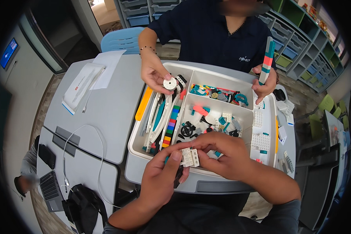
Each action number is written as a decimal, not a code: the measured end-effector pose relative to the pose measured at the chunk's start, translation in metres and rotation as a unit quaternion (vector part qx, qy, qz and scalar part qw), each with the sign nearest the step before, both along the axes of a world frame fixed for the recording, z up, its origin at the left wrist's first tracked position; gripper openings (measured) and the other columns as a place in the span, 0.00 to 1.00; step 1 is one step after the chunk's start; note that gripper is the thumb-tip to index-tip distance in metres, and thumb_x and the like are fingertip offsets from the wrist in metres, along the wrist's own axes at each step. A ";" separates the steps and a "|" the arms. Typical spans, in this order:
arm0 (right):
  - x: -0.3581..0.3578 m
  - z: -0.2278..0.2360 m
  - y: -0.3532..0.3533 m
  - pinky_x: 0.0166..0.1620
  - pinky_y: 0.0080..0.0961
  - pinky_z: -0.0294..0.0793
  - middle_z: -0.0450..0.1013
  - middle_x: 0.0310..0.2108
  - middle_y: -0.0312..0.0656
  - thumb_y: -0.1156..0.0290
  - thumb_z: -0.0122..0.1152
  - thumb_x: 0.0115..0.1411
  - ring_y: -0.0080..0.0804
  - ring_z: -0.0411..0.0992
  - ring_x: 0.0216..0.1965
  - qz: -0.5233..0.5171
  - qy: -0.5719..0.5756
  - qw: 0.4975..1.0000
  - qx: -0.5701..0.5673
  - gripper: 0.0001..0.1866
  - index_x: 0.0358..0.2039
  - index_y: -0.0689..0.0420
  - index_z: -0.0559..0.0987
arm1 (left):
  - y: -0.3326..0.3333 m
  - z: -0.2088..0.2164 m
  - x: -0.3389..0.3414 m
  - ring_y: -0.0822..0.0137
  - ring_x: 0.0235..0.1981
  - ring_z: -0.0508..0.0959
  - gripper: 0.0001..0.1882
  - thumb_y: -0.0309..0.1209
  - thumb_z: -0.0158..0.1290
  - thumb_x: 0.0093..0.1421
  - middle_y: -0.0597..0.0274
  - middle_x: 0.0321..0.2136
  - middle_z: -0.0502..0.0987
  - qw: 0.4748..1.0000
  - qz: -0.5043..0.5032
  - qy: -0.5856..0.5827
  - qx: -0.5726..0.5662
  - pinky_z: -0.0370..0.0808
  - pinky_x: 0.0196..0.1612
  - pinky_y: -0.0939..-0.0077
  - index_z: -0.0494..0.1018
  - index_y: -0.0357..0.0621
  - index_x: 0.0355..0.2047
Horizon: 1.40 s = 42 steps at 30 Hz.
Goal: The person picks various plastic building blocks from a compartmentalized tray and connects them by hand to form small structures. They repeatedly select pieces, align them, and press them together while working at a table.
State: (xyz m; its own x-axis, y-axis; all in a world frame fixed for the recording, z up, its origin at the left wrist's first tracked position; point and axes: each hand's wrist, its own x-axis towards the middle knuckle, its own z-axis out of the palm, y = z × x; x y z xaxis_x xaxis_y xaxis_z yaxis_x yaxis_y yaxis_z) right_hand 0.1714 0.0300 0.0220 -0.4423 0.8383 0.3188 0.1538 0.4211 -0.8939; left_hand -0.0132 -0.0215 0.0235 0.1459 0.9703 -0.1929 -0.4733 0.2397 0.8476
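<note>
Background: grey shelving units (pixel 312 58) lined with smooth plastic trays, some blue, some green; a light-blue moulded chair (pixel 119 39) with a rounded back stands behind the worktop (pixel 89 117).
Surface: flat, matt grey panels with softened corners, above a wood-grain floor (pixel 50 95).
Held piece: white studded block (pixel 189 157), hard plastic and boxy, with rows of small round studs; it is up in both hands, over the front edge of the tub.
Left hand (pixel 160 173): grip clamped on the block, thumb pressed flat to its side; a dark part shows below the fingers, too hidden to identify.
Right hand (pixel 226 154): grip closed on the block's other side, fingers bent around it.
Tub (pixel 133 143): glossy white plastic, rounded rim, split by thin walls; one long section carries curved white tubes (pixel 165 117) and a striped multicoloured brick bar (pixel 171 124), another a spoked black wheel (pixel 188 129) among loose bricks.
Tub's right side: flat white studded plates (pixel 260 141).
Across the worktop: a co-worker pinches a round white disc (pixel 170 84) in one hand and holds a long teal, grey and coral brick beam (pixel 267 62) in the other.
Left area: limp paper sheets (pixel 107 64), a looping white cable (pixel 99 144) and a soft black bag (pixel 87 210).
</note>
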 end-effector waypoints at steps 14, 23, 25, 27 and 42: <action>0.010 0.008 0.002 0.49 0.26 0.78 0.74 0.45 0.43 0.81 0.64 0.60 0.28 0.75 0.48 0.139 0.103 0.976 -0.133 0.22 0.55 0.61 0.73 | -0.002 -0.001 0.014 0.73 0.27 0.71 0.19 0.40 0.40 0.75 0.58 0.34 0.74 0.996 0.063 -0.041 0.048 0.68 0.27 0.79 0.67 0.35 0.53; 0.017 0.021 0.000 0.54 0.21 0.75 0.74 0.48 0.42 0.74 0.65 0.63 0.24 0.75 0.49 0.170 0.143 0.911 -0.348 0.20 0.54 0.65 0.72 | -0.010 -0.001 0.006 0.66 0.36 0.73 0.14 0.26 0.49 0.68 0.53 0.40 0.71 0.797 0.169 0.439 0.379 0.70 0.39 0.78 0.71 0.32 0.52; 0.016 0.021 0.002 0.55 0.22 0.74 0.74 0.49 0.43 0.75 0.64 0.63 0.25 0.75 0.50 0.173 0.156 0.892 -0.387 0.21 0.55 0.65 0.71 | -0.009 -0.004 0.010 0.61 0.41 0.72 0.16 0.21 0.51 0.64 0.50 0.41 0.71 0.722 0.193 0.494 0.444 0.69 0.45 0.72 0.73 0.31 0.52; 0.014 0.017 0.003 0.58 0.25 0.73 0.74 0.50 0.43 0.78 0.63 0.63 0.26 0.74 0.51 0.177 0.185 0.868 -0.425 0.22 0.57 0.64 0.71 | -0.009 -0.009 0.013 0.61 0.41 0.72 0.17 0.20 0.52 0.64 0.49 0.41 0.71 0.705 0.207 0.498 0.460 0.70 0.45 0.72 0.72 0.30 0.53; 0.017 0.015 0.001 0.58 0.27 0.74 0.74 0.52 0.45 0.83 0.63 0.62 0.28 0.73 0.55 0.193 0.222 0.877 -0.381 0.20 0.54 0.63 0.72 | -0.010 -0.015 0.017 0.61 0.40 0.72 0.19 0.23 0.56 0.61 0.49 0.42 0.70 0.703 0.221 0.477 0.478 0.71 0.44 0.72 0.74 0.33 0.53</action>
State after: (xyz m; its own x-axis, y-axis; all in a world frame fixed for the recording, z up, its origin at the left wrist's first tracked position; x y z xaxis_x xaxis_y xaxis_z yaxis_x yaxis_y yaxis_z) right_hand 0.1884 0.0306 0.0374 -0.7133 0.6986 -0.0559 -0.3035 -0.3798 -0.8739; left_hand 0.0035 -0.0312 0.0087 0.0360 0.6319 0.7742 0.5724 -0.6480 0.5023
